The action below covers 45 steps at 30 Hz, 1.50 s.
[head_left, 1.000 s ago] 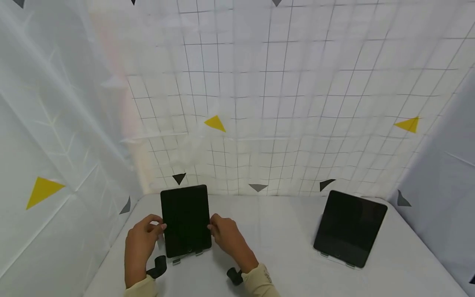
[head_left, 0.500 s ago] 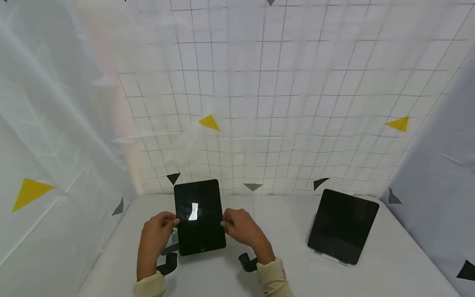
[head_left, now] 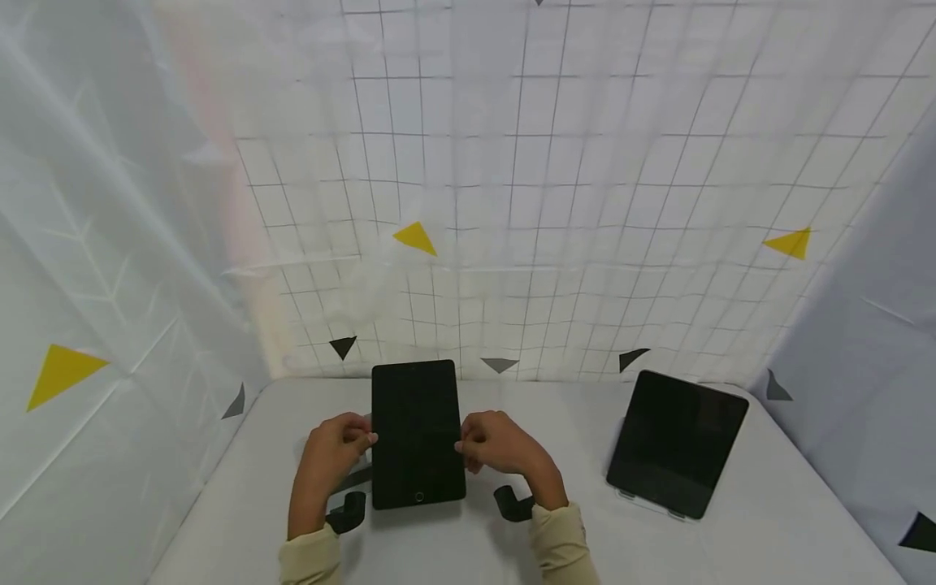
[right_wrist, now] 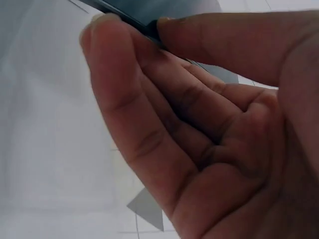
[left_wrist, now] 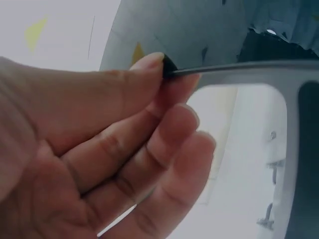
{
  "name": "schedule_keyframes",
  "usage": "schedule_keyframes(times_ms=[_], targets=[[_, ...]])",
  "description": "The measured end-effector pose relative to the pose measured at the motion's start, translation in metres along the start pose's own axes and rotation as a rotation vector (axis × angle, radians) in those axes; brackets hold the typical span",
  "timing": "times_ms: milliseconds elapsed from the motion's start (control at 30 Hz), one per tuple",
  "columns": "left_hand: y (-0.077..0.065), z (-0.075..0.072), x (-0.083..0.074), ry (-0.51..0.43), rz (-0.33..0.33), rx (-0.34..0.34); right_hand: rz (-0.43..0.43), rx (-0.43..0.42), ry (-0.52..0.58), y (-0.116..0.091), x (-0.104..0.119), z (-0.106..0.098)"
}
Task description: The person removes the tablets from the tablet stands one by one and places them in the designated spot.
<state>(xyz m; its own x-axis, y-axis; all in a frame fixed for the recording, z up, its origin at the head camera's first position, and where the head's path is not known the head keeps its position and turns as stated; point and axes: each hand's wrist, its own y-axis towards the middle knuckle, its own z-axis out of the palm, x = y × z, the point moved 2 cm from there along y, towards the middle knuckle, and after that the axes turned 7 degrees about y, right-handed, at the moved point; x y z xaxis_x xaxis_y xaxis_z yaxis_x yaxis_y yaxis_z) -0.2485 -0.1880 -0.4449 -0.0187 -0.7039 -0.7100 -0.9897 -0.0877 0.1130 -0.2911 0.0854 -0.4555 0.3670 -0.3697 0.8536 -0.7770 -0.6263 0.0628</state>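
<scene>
A black tablet [head_left: 417,431] with its dark screen towards me stands nearly upright between both hands, at left of centre in the head view. My left hand [head_left: 339,451] pinches its left edge between thumb and fingertips; the left wrist view shows the thumb [left_wrist: 114,89] on the thin edge. On the opposite side my right hand [head_left: 504,447] pinches the right edge, its thumb [right_wrist: 219,45] pressed on the rim in the right wrist view. Small hooked clips [left_wrist: 274,172] show below the tablet in the left wrist view.
A second black tablet [head_left: 676,447] leans on a clear stand [head_left: 651,505] at the right of the white table [head_left: 556,536]. Black wrist-worn camera mounts [head_left: 349,512] sit at both wrists. Behind the table hangs a white gridded sheet [head_left: 585,268], with pale sheets at either side.
The tablet between my hands has come off the clips seen under its lower edge and moved right with both hands. Its slight tilt has lessened, and a bright reflection on its screen came and went.
</scene>
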Motion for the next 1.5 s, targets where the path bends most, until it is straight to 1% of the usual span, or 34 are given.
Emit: schedule_keyframes(times_ms=[133, 267, 367, 500, 600, 700, 767, 933, 967, 1033, 1133, 1267, 1367, 1500], targets=[[0.003, 0.010, -0.005, -0.014, 0.020, 0.014, 0.009, -0.002, 0.009, -0.005, -0.003, -0.009], [0.005, 0.020, -0.012, -0.022, 0.058, 0.031, 0.039, 0.016, -0.005, -0.011, -0.006, -0.018], [0.007, 0.027, -0.018, -0.007, 0.089, 0.058, 0.075, 0.040, -0.008, -0.014, -0.009, -0.023], [0.009, 0.038, -0.024, 0.040, 0.112, 0.113, 0.145, 0.051, 0.020, -0.018, -0.013, -0.028], [0.010, 0.044, -0.026, 0.065, 0.104, 0.146, 0.184, 0.054, 0.051, -0.021, -0.015, -0.028], [0.010, 0.049, -0.025, 0.104, 0.087, 0.162, 0.212, 0.057, 0.065, -0.022, -0.016, -0.027], [0.010, 0.053, -0.025, 0.130, 0.076, 0.169, 0.228, 0.061, 0.043, -0.022, -0.017, -0.025], [0.009, 0.061, -0.022, 0.213, 0.062, 0.198, 0.268, 0.081, -0.083, -0.022, -0.021, -0.018], [0.008, 0.062, -0.022, 0.227, 0.064, 0.201, 0.273, 0.091, -0.093, -0.022, -0.021, -0.017], [0.007, 0.064, -0.023, 0.250, 0.072, 0.196, 0.286, 0.109, -0.105, -0.023, -0.021, -0.015], [0.004, 0.065, -0.025, 0.275, 0.093, 0.171, 0.299, 0.136, -0.096, -0.023, -0.022, -0.012], [0.003, 0.069, -0.025, 0.318, 0.085, 0.154, 0.304, 0.163, -0.121, -0.021, -0.026, -0.006], [0.003, 0.072, -0.023, 0.353, 0.077, 0.144, 0.310, 0.183, -0.167, -0.018, -0.028, -0.001], [0.001, 0.074, -0.023, 0.405, 0.090, 0.095, 0.339, 0.184, -0.204, -0.016, -0.030, 0.005]])
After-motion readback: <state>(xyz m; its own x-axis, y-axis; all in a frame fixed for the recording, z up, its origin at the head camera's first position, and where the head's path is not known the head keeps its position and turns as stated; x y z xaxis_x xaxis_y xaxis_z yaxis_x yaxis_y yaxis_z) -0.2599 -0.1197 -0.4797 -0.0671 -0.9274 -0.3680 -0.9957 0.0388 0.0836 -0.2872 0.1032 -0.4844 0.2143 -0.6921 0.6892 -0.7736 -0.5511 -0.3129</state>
